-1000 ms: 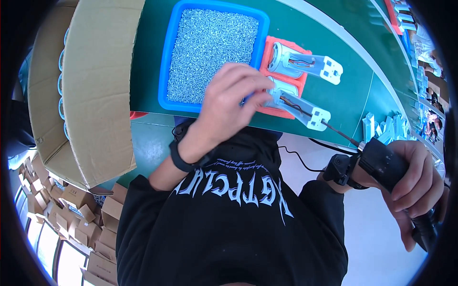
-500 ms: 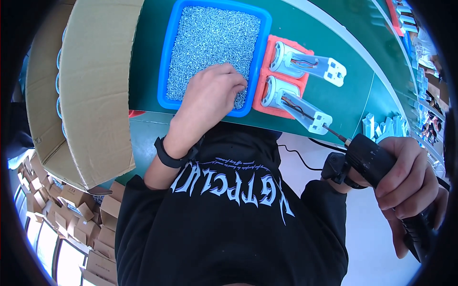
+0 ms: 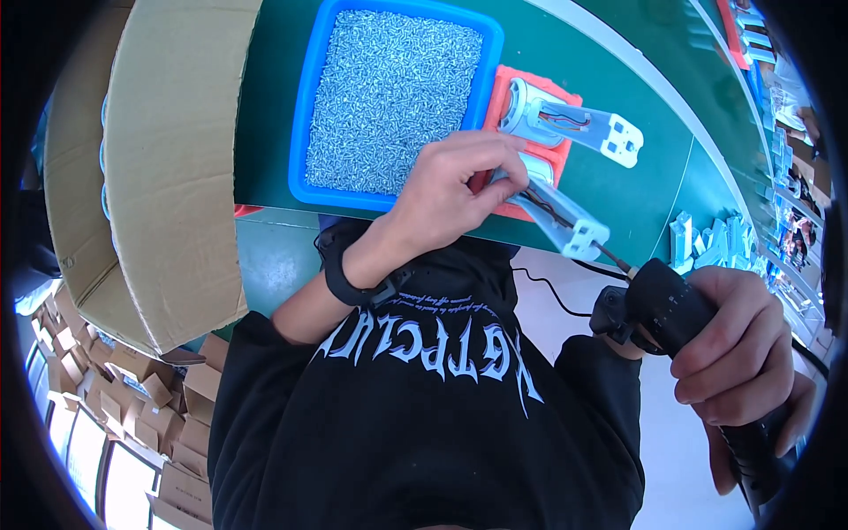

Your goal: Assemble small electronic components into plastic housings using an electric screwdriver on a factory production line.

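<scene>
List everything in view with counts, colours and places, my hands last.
Table: at least one, green, top
Tray: one, blue, on table
Metal pieces: uncountable, silver, in tray
Holder: one, coral red, right of tray
Housings: two, white, at holder
Other parts: several, pale blue, table's right
Power screwdriver: one, black, lower right
Open box: one, brown, left
Cartons: many, brown, lower left
Cables: several, black, below table
Wrist devices: two, black, on wrists
Shirt: one, black, lower middle
Left hand: one, bare, at nearer housing
Right hand: one, bare, gripping power screwdriver
</scene>
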`<state>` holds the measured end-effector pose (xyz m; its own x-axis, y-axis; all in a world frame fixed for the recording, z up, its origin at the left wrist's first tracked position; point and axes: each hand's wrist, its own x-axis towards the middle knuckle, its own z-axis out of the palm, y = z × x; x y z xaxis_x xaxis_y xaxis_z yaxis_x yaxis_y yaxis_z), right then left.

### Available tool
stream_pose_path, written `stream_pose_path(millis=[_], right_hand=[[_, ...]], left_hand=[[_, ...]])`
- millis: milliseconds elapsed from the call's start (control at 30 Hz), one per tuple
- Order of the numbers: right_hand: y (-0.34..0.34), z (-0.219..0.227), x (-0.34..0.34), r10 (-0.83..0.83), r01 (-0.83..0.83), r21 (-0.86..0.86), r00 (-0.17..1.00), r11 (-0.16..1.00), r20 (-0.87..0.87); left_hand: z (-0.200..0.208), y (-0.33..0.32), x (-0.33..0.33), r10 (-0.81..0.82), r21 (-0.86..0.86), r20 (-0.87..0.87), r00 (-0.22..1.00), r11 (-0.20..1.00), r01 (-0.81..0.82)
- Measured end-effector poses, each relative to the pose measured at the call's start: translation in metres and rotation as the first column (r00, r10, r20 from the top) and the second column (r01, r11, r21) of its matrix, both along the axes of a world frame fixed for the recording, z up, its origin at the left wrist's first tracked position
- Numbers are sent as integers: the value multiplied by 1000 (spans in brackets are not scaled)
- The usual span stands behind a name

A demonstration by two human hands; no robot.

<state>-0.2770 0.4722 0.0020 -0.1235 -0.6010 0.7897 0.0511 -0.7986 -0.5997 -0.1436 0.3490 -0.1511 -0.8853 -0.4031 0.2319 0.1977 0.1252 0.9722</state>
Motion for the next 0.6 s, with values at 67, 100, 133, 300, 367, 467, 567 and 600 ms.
stream_pose_path(millis=[67, 100, 133, 300, 367, 467, 567, 600], right_hand=[[-2, -1, -3, 27, -27, 2, 1000, 1000, -5], [-3, -2, -4, 57, -57, 2, 998, 998, -10], [-4, -3, -5, 91, -91, 1, 996, 996, -15], [3, -2, -6, 29, -29, 26, 999, 999, -15], [6, 3, -4, -39, 37, 47, 997, 998, 60], [22, 23, -5, -31, 40, -58, 989, 998, 147], [50, 60, -12, 62, 5, -281, 971, 960, 231], [60, 70, -19, -39, 135, -361, 965, 923, 261]], left_hand=[[-5, 3, 0, -15, 35, -1, 1000, 999, 15], [-7, 3, 1, -16, 55, 12, 1000, 998, 16], [-9, 4, 2, -14, 74, 24, 1000, 997, 12], [-11, 7, 1, -7, 137, 51, 999, 991, 0], [-9, 6, 0, -6, 91, 41, 999, 996, 3], [-4, 1, 0, -6, -4, 16, 1000, 1000, 6], [0, -3, 3, 8, -234, 0, 1000, 972, -7], [1, -1, 3, 16, -239, -4, 1000, 971, -16]])
